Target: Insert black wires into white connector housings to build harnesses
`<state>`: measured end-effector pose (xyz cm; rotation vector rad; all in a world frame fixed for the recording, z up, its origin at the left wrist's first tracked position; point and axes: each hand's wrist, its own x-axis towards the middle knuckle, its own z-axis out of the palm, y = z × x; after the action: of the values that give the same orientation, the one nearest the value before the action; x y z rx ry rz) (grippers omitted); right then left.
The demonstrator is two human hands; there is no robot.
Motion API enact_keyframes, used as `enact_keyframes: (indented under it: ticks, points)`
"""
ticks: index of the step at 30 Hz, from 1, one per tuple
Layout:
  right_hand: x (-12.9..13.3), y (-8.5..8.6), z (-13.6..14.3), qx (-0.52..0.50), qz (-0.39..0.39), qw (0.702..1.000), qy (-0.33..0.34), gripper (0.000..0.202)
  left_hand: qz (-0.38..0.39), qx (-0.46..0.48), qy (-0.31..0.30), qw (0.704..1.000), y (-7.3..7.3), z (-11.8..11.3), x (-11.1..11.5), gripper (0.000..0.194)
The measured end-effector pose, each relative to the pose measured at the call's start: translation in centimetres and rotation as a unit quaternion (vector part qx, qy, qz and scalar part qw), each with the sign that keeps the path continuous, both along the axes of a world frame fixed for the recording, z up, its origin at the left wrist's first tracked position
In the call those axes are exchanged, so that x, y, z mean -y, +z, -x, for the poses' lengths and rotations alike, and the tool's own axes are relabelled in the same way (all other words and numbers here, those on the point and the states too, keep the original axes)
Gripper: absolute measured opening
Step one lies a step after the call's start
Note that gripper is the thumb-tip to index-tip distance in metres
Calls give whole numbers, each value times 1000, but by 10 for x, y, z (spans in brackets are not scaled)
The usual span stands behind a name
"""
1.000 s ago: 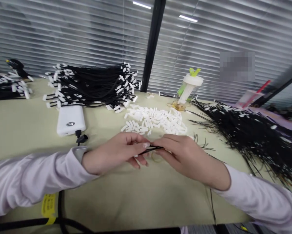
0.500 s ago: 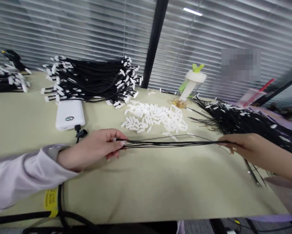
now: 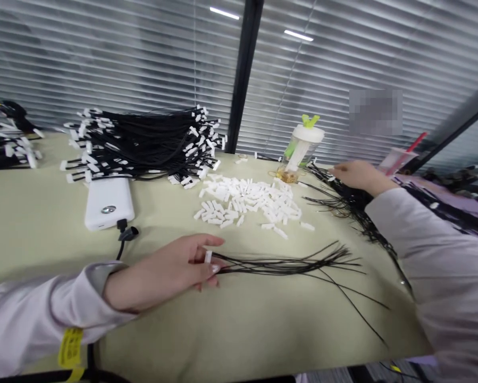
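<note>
My left hand is closed on one end of a bundle of thin black wires; a small white connector shows between its fingers. From there the wires stretch to the right just above the table, and their loose ends fan out. My right hand is over a heap of black wires at the right, fingers reaching leftward and nothing visible in them. Its fingertips are close to a white connector on the heap; the underside of the hand is hidden.
Loose white connector housings lie mid-table. Behind at left are a stack of black cables and a white power bank with a cable plugged in. A lidded clear cup and a cup with a red straw stand farther right.
My right hand has let go of the wires' right end and moved up to the heap. The freed ends have spread out. My left hand keeps its hold, slightly lower in view.
</note>
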<state>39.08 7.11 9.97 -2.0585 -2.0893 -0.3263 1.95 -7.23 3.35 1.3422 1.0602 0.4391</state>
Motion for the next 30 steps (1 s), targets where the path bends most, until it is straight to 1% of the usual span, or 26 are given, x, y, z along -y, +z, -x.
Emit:
enact_keyframes:
  ticks: [1,2,3,4,5,6,7,8,9,10,11,12,14,15,18,20,22,23,24,25,26,27,28,30]
  points:
    - [1,-2,5,-5,18,1000,6,59,-9,-11,-6,1000,1,0,1,37]
    - [7,-3,12,-11,39,999,17,61,-34,-28,-11,999,2,1,2,30]
    - [15,-3,20,-18,57,998,35,62,-82,-49,-13,995,2,1,3,24]
    - [27,-3,30,-31,83,994,64,60,-154,-70,-14,986,3,2,3,21]
    - [42,-3,42,-44,115,987,102,55,-239,-85,-19,967,3,2,4,22]
    - [57,-4,56,-65,157,973,154,50,-325,-92,-30,941,2,2,5,25]
    - [74,-5,70,-114,217,939,241,46,-396,-93,-46,913,2,1,6,28]
    - [89,-7,84,-129,267,900,320,43,-446,-90,-64,888,1,0,7,28]
    - [103,-11,97,-131,282,874,373,40,-474,-88,-81,872,0,-2,9,26]
    - [115,-16,109,-127,298,850,415,40,-486,-89,-90,865,0,-3,10,25]
    - [124,-22,119,-123,301,838,437,40,-489,-90,-94,862,-1,-5,10,25]
    - [131,-28,127,-116,292,840,442,34,-489,-91,-93,862,-1,-6,10,26]
    - [137,-38,135,-97,268,856,431,17,-480,-95,-76,869,-2,-8,10,27]
    - [138,-42,136,-91,257,866,419,14,-466,-99,-57,877,-3,-8,9,29]
    - [141,-44,132,-97,257,886,372,16,-396,-116,13,911,-4,-9,5,34]
    - [147,-44,128,-138,282,887,338,18,-350,-122,38,928,-6,-11,3,30]
    - [156,-47,129,-191,288,886,307,16,-325,-119,39,937,-7,-13,2,24]
    - [160,-50,131,-210,283,888,294,18,-315,-113,33,942,-7,-15,2,21]
    - [164,-54,135,-216,276,892,285,24,-304,-104,25,947,-7,-16,2,20]
    - [166,-58,140,-206,267,899,280,29,-291,-93,17,952,-7,-18,2,20]
    - [166,-62,144,-187,259,905,281,27,-275,-82,10,958,-7,-19,1,19]
    - [165,-64,148,-163,256,908,288,21,-253,-70,4,965,-7,-20,1,18]
    - [163,-65,151,-141,255,908,300,15,-229,-55,1,972,-7,-20,0,17]
    - [153,-61,148,-118,255,903,326,20,-181,-27,1,983,-7,-18,-3,13]
